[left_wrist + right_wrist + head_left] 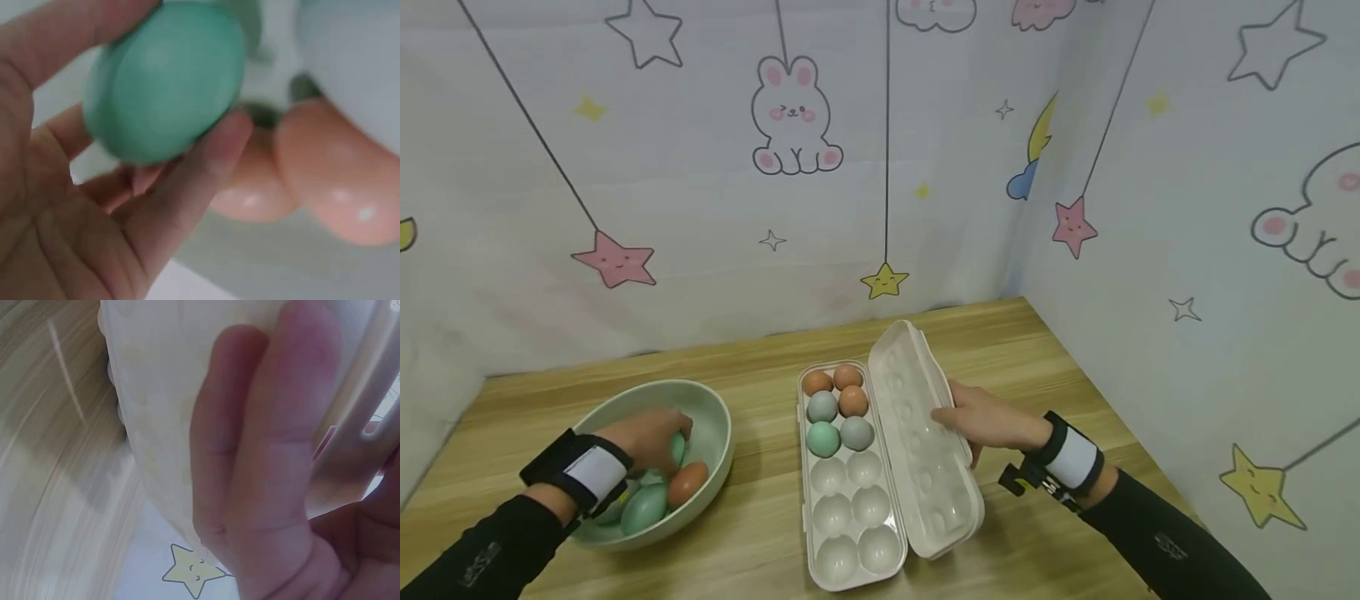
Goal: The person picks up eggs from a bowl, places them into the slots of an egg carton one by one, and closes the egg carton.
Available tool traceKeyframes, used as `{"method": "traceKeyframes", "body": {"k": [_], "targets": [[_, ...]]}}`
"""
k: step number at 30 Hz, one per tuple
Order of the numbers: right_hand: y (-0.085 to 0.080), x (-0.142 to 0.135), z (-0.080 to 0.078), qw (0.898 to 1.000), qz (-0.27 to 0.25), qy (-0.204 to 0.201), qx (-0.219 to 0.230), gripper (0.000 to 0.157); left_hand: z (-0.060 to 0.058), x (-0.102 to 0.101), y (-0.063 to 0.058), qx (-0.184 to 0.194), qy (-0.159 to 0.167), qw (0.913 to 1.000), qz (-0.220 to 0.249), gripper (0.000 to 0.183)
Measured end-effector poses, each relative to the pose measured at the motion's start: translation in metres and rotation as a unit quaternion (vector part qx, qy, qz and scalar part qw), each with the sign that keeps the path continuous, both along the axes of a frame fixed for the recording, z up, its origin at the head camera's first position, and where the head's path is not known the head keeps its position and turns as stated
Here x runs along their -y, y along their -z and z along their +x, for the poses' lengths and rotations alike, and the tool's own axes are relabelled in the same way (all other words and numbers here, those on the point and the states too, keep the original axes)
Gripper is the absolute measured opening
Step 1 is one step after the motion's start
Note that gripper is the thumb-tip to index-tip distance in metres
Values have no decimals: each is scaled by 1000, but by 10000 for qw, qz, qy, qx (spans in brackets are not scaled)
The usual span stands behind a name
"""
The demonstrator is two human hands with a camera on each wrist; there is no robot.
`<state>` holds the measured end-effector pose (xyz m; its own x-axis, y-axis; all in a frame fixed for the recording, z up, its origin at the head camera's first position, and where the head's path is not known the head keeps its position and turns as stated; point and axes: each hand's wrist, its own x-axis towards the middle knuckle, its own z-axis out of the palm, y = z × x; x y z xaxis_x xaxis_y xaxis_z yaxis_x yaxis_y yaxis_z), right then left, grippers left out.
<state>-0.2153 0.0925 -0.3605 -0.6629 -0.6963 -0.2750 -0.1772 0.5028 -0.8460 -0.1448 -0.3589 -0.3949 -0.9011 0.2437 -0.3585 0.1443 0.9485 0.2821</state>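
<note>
A smooth, solid-green egg (165, 81) was held by the left hand (643, 437) within a round, pale-green bowl (711, 421), among other green eggs (644, 508). To the bowl's right, a long off-white plastic egg carton (837, 562) lay open. Three brown eggs (853, 401), two grey eggs (857, 433) and one mint-green egg (823, 439) filled its far rows; the right hand (988, 417) gripped its tilted lid (925, 467).

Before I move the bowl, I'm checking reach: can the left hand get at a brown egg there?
Probably yes: the left hand is inside the bowl, near an uncovered brown egg. But it holds a green egg, so would likely have to release that first.
</note>
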Motion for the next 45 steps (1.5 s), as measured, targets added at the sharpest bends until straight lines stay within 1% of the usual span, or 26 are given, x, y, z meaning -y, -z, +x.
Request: {"method": "traceKeyframes", "body": {"k": [4, 8, 13, 15, 18, 21, 25, 28, 33, 37, 40, 43, 45], "targets": [[0, -2, 0, 10000, 3, 36, 0, 59, -4, -1, -8, -688, 272, 9972, 130, 33], [0, -2, -1, 10000, 22, 43, -14, 58, -5, -6, -24, -1173, 387, 9922, 189, 36], [0, 0, -1, 10000, 15, 48, 13, 58, -4, -21, -48, -1414, 534, 9876, 415, 34], [0, 0, -1, 10000, 15, 64, 23, 59, -3, -30, -54, -1452, 580, 9866, 468, 32], [0, 0, -1, 10000, 27, 36, 9, 59, 0, -45, -58, -1479, 653, 9852, 575, 30], [0, 0, -1, 10000, 37, 10, -32, 58, 1, -61, -59, -1434, 667, 9844, 774, 29], [-2, 1, 0, 10000, 30, 31, -66, 57, 2, -81, -56, -1369, 778, 9830, 946, 27], [-3, 1, 0, 10000, 0, 19, -48, 57, 1, -94, -51, -1345, 1025, 9797, 1072, 27], [-2, -1, 0, 10000, -57, -44, -25, 59, 2, -113, -44, -1203, 1523, 9715, 1361, 32], [1, -1, 1, 10000, -33, 82, 5, 59, 8, -127, -35, -1273, 1970, 9610, 1464, 33], [2, 0, 2, 9997, 16, 238, -23, 58, 12, -138, -25, -1472, 2413, 9473, 1506, 32], [3, 1, 2, 9991, 72, 367, -223, 57, 15, -147, -16, -1654, 2686, 9378, 1448, 32], [3, 2, 1, 9984, 84, 412, -376, 56, 16, -152, -11, -1822, 2779, 9334, 1356, 32]]}}
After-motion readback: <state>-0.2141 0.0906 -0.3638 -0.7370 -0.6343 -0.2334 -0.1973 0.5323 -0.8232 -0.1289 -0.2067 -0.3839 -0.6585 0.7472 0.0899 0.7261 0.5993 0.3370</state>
